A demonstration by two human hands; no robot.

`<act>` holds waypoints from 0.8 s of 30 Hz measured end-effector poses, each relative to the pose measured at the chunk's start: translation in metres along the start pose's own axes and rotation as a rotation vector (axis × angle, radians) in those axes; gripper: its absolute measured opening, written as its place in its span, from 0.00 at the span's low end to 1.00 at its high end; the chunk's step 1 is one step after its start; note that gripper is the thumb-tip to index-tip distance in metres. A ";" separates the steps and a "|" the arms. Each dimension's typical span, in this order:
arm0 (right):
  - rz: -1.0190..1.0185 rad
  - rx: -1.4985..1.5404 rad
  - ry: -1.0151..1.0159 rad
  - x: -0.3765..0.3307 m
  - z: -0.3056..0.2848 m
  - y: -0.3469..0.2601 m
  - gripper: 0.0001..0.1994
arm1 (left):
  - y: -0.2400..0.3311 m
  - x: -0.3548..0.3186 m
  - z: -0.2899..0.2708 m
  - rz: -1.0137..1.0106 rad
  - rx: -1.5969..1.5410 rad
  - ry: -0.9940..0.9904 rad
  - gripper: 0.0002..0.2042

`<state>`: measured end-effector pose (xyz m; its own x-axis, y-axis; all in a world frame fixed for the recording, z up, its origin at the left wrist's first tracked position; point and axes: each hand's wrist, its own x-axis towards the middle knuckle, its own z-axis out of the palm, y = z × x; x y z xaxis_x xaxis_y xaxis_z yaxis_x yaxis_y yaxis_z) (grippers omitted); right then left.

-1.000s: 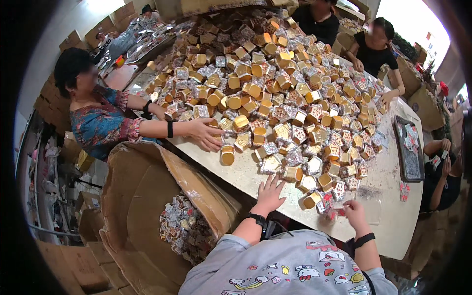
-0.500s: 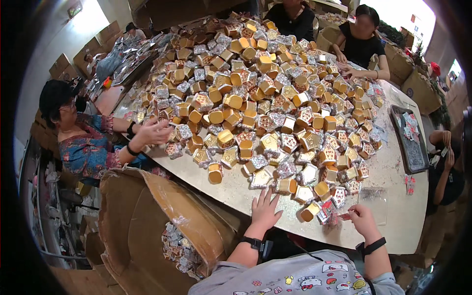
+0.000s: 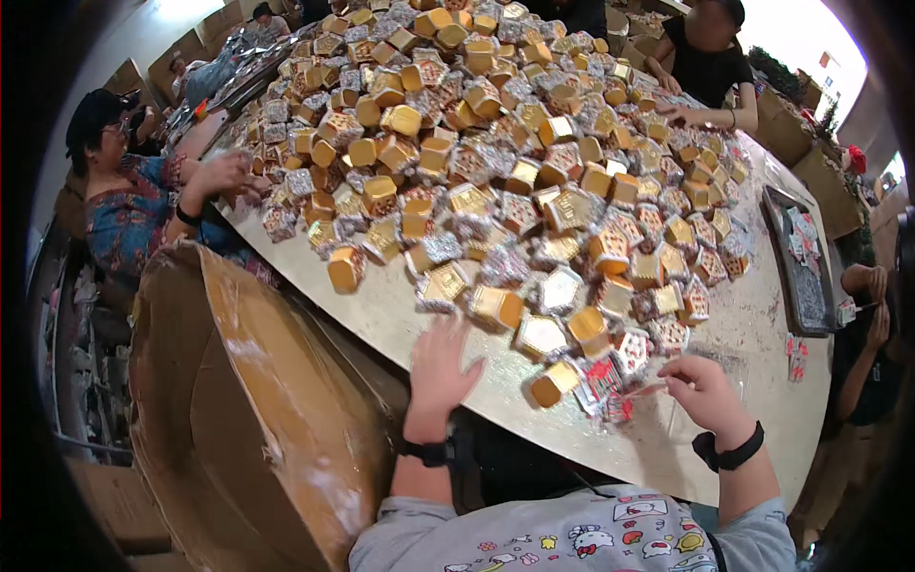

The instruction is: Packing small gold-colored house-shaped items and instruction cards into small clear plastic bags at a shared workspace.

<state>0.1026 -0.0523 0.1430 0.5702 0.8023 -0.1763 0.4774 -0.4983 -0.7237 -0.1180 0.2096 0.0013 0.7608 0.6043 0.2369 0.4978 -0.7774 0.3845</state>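
My left hand [image 3: 443,367] lies over the table's near edge with its fingers stretched out and a little blurred. It holds nothing, and its fingertips are close to a gold-and-silver house-shaped ornament [image 3: 442,284]. My right hand [image 3: 707,396] is closed in a pinch on a thin red tag [image 3: 650,390], which points left toward a small pile of red-and-white printed tags [image 3: 602,383]. Beside that pile a gold-bottomed ornament [image 3: 555,383] lies on its side. A big heap of similar house-shaped ornaments [image 3: 572,210], gold with glittery silver trim, spreads beyond both hands.
A large open cardboard box [image 3: 257,381] stands at the table's left edge. On the right are a dark tray [image 3: 801,276] holding tags and a few loose red tags [image 3: 797,357]. Co-workers sit at the left [image 3: 129,210], far side [image 3: 710,71] and right [image 3: 863,353].
The view has shifted. My left hand has moved left along the near edge. My right hand still pinches the red tag. The left co-worker's hands have drawn back from the heap's near-left side.
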 end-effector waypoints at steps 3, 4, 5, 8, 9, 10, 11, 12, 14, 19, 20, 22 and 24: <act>-0.242 -0.071 -0.079 -0.001 0.008 0.031 0.07 | -0.004 -0.012 0.013 0.060 -0.053 0.209 0.25; -0.248 -0.060 -0.091 -0.005 0.004 0.039 0.07 | 0.010 -0.014 0.013 0.069 -0.095 0.337 0.23; -0.342 -0.034 -0.149 -0.009 0.001 0.046 0.07 | 0.026 -0.021 0.014 0.076 -0.136 0.463 0.22; -0.498 -0.050 -0.233 -0.002 -0.004 0.062 0.08 | 0.107 -0.023 0.014 0.258 -0.368 0.421 0.23; -0.497 -0.020 -0.211 -0.001 -0.008 0.065 0.08 | 0.139 -0.025 0.014 0.238 -0.447 0.279 0.25; -0.485 0.009 -0.189 0.000 -0.012 0.067 0.08 | 0.172 -0.021 0.007 0.381 -0.429 0.188 0.29; -0.530 0.083 -0.209 0.004 -0.015 0.070 0.07 | 0.199 -0.018 0.007 0.431 -0.440 0.130 0.31; -0.488 0.151 -0.282 0.005 -0.016 0.061 0.07 | 0.215 -0.018 0.010 0.446 -0.353 0.144 0.31; -0.452 0.265 -0.329 0.015 -0.010 0.067 0.08 | 0.228 -0.007 0.022 0.435 -0.388 0.096 0.30; -0.351 0.546 -0.284 0.008 -0.011 0.083 0.08 | 0.238 -0.001 0.044 0.140 -0.704 -0.062 0.11; -0.396 0.491 -0.221 0.004 -0.015 0.085 0.08 | 0.236 -0.003 0.045 0.204 -0.718 0.033 0.04; -0.420 0.445 -0.113 -0.012 -0.026 0.088 0.08 | 0.233 -0.007 0.036 0.278 -0.614 0.099 0.04; -0.442 0.309 -0.098 -0.027 -0.042 0.102 0.09 | 0.232 -0.012 0.020 0.319 -0.616 0.169 0.03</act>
<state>0.1641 -0.1382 0.1018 0.2880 0.9476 0.1381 0.4304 0.0008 -0.9027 -0.0033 0.0181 0.0700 0.7306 0.4213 0.5374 -0.1023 -0.7106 0.6961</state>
